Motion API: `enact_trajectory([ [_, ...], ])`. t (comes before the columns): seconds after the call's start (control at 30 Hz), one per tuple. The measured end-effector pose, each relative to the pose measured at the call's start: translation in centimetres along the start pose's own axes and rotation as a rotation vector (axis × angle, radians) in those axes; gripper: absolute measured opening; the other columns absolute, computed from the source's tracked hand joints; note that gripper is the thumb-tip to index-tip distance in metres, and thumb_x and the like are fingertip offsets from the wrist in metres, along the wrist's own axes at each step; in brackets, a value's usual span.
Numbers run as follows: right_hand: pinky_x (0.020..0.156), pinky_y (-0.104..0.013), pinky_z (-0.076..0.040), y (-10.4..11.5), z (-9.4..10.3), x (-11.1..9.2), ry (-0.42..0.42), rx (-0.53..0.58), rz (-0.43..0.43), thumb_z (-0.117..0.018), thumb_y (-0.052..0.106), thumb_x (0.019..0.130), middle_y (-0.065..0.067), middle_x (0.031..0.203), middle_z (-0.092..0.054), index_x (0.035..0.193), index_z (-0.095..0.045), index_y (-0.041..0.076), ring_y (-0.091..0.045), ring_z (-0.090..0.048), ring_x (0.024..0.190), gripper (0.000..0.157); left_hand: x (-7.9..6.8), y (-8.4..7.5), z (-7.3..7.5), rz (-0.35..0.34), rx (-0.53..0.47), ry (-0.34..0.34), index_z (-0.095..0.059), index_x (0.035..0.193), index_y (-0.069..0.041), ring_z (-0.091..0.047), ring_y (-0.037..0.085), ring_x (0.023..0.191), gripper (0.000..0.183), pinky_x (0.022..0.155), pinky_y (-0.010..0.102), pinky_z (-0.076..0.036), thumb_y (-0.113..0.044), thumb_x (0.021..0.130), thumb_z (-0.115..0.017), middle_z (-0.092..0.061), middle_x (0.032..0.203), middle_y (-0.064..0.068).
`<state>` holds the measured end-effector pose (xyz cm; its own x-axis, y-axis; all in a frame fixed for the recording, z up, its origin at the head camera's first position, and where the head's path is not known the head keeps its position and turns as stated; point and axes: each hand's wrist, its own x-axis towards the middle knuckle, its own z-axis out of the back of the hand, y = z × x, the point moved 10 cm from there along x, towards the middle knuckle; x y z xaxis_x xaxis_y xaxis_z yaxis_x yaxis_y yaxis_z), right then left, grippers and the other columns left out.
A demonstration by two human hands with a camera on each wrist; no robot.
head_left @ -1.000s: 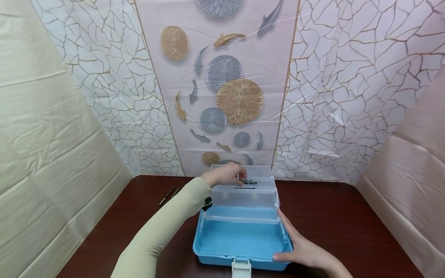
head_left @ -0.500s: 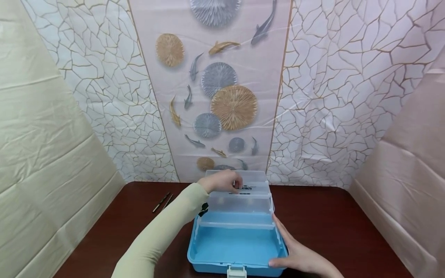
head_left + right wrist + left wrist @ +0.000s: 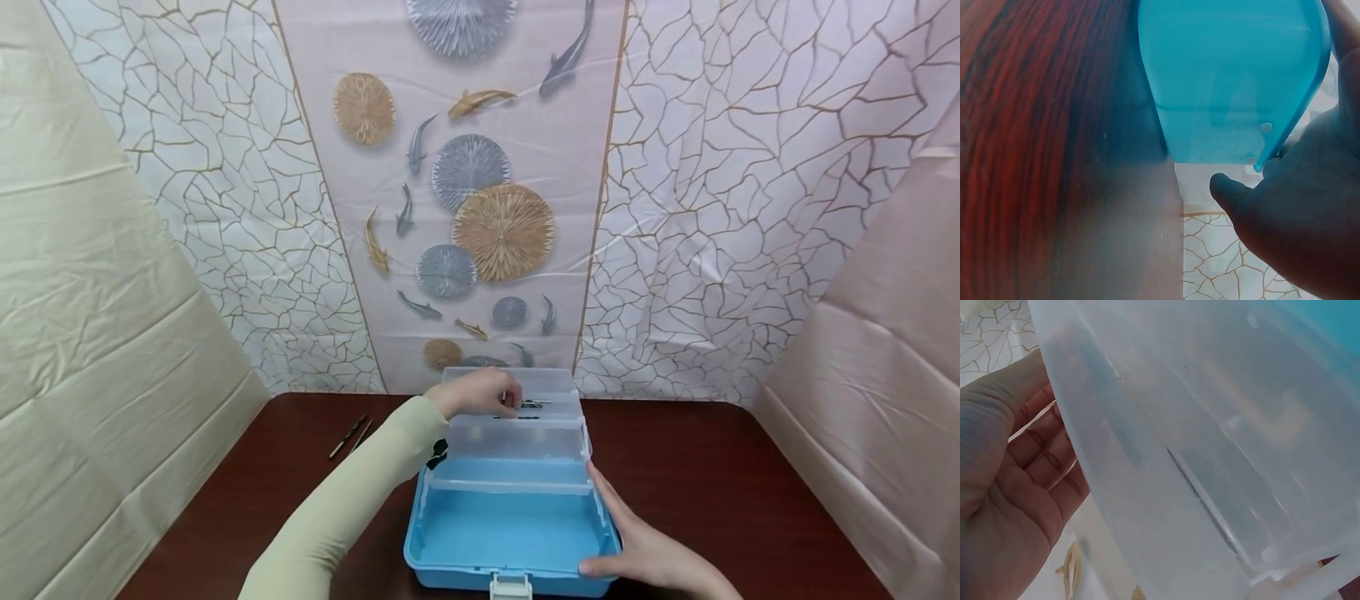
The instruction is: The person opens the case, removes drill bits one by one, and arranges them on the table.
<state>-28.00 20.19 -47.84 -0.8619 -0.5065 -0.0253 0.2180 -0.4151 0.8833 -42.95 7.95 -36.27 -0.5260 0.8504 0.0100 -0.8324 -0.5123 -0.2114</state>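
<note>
A light-blue toolbox (image 3: 412,554) lies open on the table, its translucent stepped trays (image 3: 517,442) raised at the back. My left hand (image 3: 480,392) reaches into the upper tray, thumb and fingers curled to pinch a drill bit (image 3: 503,400); its fingertips are partly hidden. Several drill bits (image 3: 536,404) lie beside those fingers, and another dark bit (image 3: 528,418) lies lower. Through the cloudy plastic, the left wrist view shows one bit (image 3: 1200,499). My right hand (image 3: 648,552) grips the box's right side, thumb on the front rim and fingers along the side.
Two drill bits, one dark (image 3: 347,437) and one beside it (image 3: 362,436), lie on the dark red-brown table (image 3: 705,483) left of the box. A pale latch (image 3: 511,586) hangs at the box front. A patterned cloth (image 3: 495,333) stands behind the table.
The head view has shifted slightly, so everything sits a little lower and further left. Both hands keep nearly the same places on the toolbox and its tray.
</note>
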Motion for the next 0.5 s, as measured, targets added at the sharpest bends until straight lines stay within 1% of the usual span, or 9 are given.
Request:
enact_trajectory([
  [0.17,0.1,-0.066,-0.005,-0.19,-0.26,0.02,0.019,0.02,-0.013,-0.068,0.016,0.086,0.001,0.151,0.022,0.146,0.016,0.033,-0.028,0.016,0.134,0.105,-0.29,0.13,-0.05,0.008,-0.013,-0.017,-0.068,0.091,-0.018,-0.053,0.004,0.067,0.007,0.067,0.021,-0.043,-0.023,0.087,-0.068,-0.059,0.078,-0.012],
  [0.27,0.1,-0.067,-0.005,-0.19,-0.2,0.05,0.014,0.013,-0.01,-0.068,0.016,0.086,-0.001,0.151,0.022,0.146,0.017,0.033,-0.03,0.015,0.134,0.106,-0.32,0.05,0.03,0.013,-0.017,-0.029,-0.068,0.093,-0.017,-0.053,0.003,0.07,0.008,0.067,0.021,-0.043,-0.023,0.086,-0.068,-0.059,0.08,-0.012],
  [0.5,0.098,-0.069,-0.006,0.01,-0.1,0.24,0.005,-0.001,0.011,-0.07,0.015,0.084,-0.004,0.151,0.021,0.146,0.016,0.032,-0.032,0.015,0.134,0.108,-0.33,0.08,0.43,0.028,0.01,-0.065,-0.067,0.096,-0.015,-0.055,0.005,0.077,0.016,0.071,0.022,-0.044,-0.024,0.084,-0.071,-0.062,0.089,-0.005],
])
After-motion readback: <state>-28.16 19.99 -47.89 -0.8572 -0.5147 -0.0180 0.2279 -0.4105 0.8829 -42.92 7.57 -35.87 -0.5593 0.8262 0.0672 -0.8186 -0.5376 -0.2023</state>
